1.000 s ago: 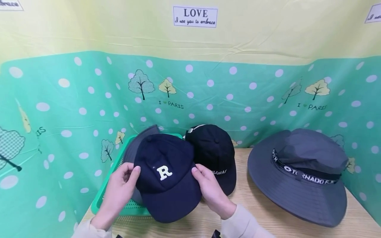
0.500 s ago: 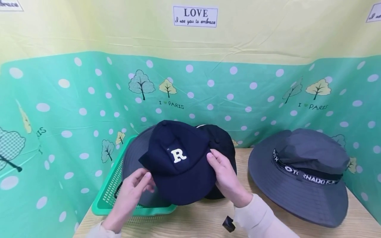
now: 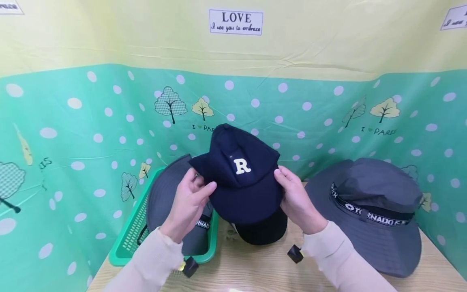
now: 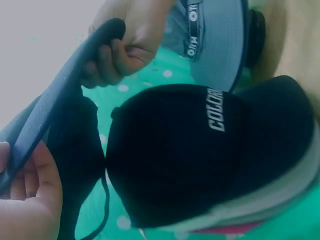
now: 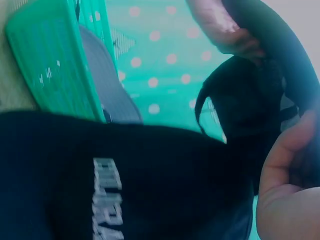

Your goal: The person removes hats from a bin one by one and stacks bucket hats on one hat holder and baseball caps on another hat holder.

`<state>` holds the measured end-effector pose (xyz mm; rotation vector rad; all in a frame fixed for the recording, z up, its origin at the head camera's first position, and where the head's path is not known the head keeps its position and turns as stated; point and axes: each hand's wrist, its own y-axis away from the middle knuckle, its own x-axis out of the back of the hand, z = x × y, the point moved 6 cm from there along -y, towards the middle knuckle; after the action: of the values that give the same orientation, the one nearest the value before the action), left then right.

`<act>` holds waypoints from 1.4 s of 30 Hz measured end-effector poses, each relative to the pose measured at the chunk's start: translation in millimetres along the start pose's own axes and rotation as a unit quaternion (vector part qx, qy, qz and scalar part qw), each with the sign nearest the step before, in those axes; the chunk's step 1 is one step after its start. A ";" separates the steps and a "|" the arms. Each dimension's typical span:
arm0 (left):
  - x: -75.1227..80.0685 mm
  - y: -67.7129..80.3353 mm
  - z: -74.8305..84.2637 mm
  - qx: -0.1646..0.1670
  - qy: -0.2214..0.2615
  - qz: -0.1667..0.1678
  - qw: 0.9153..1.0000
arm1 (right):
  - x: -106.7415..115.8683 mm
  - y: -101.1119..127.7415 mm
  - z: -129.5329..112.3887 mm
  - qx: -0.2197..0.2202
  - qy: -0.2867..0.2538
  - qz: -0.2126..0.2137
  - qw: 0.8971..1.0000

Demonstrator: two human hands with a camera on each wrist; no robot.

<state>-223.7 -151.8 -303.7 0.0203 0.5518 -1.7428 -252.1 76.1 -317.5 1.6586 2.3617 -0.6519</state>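
Note:
Both hands hold a navy baseball cap with a white letter R, raised and tilted with its brim toward me. My left hand pinches the brim's left side between thumb and fingers. On the opposite side, my right hand grips the brim edge. Below and partly behind it sits a black cap, whose white lettering shows in the left wrist view on its front. Pale and pink edges peek out beneath that black cap's brim. The navy cap's underside and back strap face the wrist cameras.
A green plastic basket stands at left, holding a grey wide-brimmed hat. Another grey wide-brimmed hat with a lettered band rests on the wooden table at right. A dotted green and yellow curtain hangs behind.
The navy cap has moved up and rightward, from over the basket to above the black cap. Both hands moved with it; more of the grey hat in the basket now shows.

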 end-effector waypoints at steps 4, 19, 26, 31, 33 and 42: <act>-17.4 -28.6 -8.3 0.017 0.014 0.005 1.000 | 21.6 -11.9 -8.5 -0.015 0.020 0.056 0.998; -17.7 -56.8 -74.8 0.175 0.045 0.034 0.983 | 81.9 -10.5 29.7 -0.151 0.046 0.123 0.980; -24.4 -20.2 -96.9 0.167 -0.043 0.078 0.982 | 98.1 14.5 64.8 -0.192 0.052 0.145 0.969; -17.5 7.0 -124.0 0.147 -0.166 0.185 0.957 | 107.0 25.2 86.3 -0.168 0.171 0.161 0.957; -16.2 18.9 -135.1 0.141 -0.201 0.226 0.943 | 111.3 28.1 92.3 -0.148 0.241 0.176 0.943; -15.8 41.4 -165.4 0.081 -0.224 0.304 0.923 | 125.0 30.9 111.8 -0.109 0.371 0.202 0.900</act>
<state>-227.4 -81.6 -459.8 -0.0819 0.0427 -1.1232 -279.6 140.3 -473.0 2.4800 2.2282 0.3880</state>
